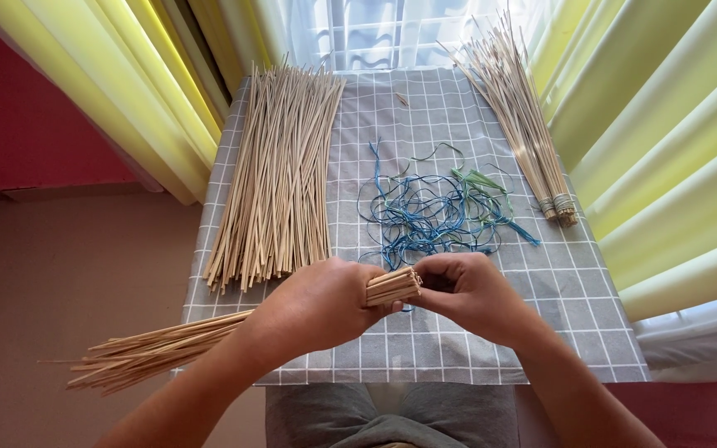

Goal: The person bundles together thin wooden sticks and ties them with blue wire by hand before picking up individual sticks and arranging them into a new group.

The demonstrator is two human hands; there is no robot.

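Note:
My left hand (317,305) grips a bundle of thin pale sticks (159,344) near one end; the long part fans out left past the table edge, and the cut ends (393,286) poke out between my hands. My right hand (468,294) is closed at those ends, fingers pinched on a thin blue string barely visible under the bundle. Just beyond my hands lies a tangle of blue and green strings (433,216).
A small table with a grey checked cloth (425,348) carries a large loose pile of sticks (280,182) at left and tied stick bundles (524,124) at right. Yellow curtains (126,83) hang on both sides, a window behind.

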